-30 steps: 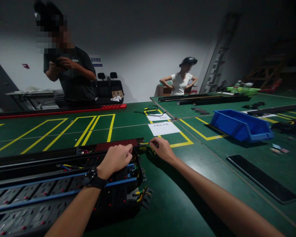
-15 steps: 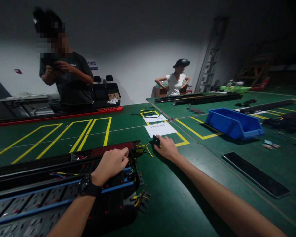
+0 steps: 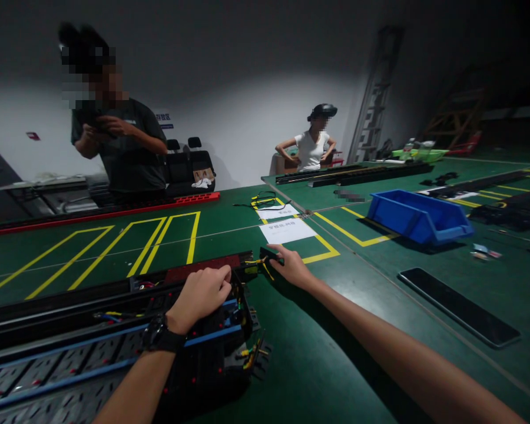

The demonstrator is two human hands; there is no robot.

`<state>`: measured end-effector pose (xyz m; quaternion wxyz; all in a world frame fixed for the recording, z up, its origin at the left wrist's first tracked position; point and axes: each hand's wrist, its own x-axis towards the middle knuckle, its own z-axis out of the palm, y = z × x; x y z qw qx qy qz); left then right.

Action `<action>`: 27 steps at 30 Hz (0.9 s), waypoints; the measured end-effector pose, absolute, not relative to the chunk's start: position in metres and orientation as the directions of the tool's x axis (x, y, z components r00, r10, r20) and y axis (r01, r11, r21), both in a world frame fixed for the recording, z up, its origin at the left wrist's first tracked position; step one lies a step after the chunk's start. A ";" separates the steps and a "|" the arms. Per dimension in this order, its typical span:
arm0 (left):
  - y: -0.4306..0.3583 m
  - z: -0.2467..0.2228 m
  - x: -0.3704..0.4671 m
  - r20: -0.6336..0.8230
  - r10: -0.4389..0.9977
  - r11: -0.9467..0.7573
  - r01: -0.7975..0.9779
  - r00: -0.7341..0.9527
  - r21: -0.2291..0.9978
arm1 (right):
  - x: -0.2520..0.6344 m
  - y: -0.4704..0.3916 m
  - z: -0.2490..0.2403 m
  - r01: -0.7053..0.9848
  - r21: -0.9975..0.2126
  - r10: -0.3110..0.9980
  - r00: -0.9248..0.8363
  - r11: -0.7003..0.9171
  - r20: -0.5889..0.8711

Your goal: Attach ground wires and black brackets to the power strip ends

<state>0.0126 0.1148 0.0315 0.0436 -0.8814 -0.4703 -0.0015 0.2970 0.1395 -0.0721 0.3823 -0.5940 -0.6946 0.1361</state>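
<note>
My left hand, with a dark watch at its wrist, is closed over the end of a long black frame. The frame has blue strips, red dots and rows of slotted plates; what the fingertips touch is hidden. In my right hand a small flat black plate is pinched, held upright just off the frame's far right end. Yellow wires stick out from that end and come up close to the plate; whether they touch it I cannot tell.
Beyond my right hand lie white paper sheets and dark cables. A blue bin and a black phone-like slab are on the right. Two people stand behind the green table; a red rail runs along its far left edge.
My right hand has moved left with the black plate, bringing it up to the yellow wires at the frame's end. The left hand stays on the frame.
</note>
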 end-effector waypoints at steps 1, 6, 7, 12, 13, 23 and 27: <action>0.115 0.032 0.013 0.043 0.829 -0.553 0.829 0.557 -0.076 | 0.297 0.140 -0.072 0.710 -0.653 0.927 -0.003 0.266 0.374; 0.116 0.032 0.013 0.039 0.829 -0.554 0.829 0.558 -0.078 | 0.297 0.141 -0.074 0.669 -0.681 0.919 -0.009 0.299 0.395; 0.116 0.031 0.013 0.039 0.829 -0.555 0.828 0.559 -0.079 | 0.296 0.141 -0.074 0.665 -0.682 0.917 -0.009 0.304 0.400; 0.117 0.030 0.013 0.046 0.826 -0.557 0.826 0.562 -0.081 | 0.291 0.138 -0.073 0.673 -0.659 0.902 -0.029 0.336 0.431; 0.117 0.029 0.013 0.046 0.826 -0.558 0.826 0.562 -0.080 | 0.290 0.137 -0.072 0.671 -0.656 0.900 -0.041 0.346 0.434; 0.116 0.031 0.013 0.052 0.828 -0.554 0.829 0.558 -0.074 | 0.273 0.135 -0.074 0.720 -0.613 0.905 -0.051 0.327 0.423; 0.114 0.032 0.013 0.055 0.827 -0.556 0.828 0.560 -0.071 | 0.267 0.135 -0.075 0.732 -0.615 0.907 -0.010 0.293 0.421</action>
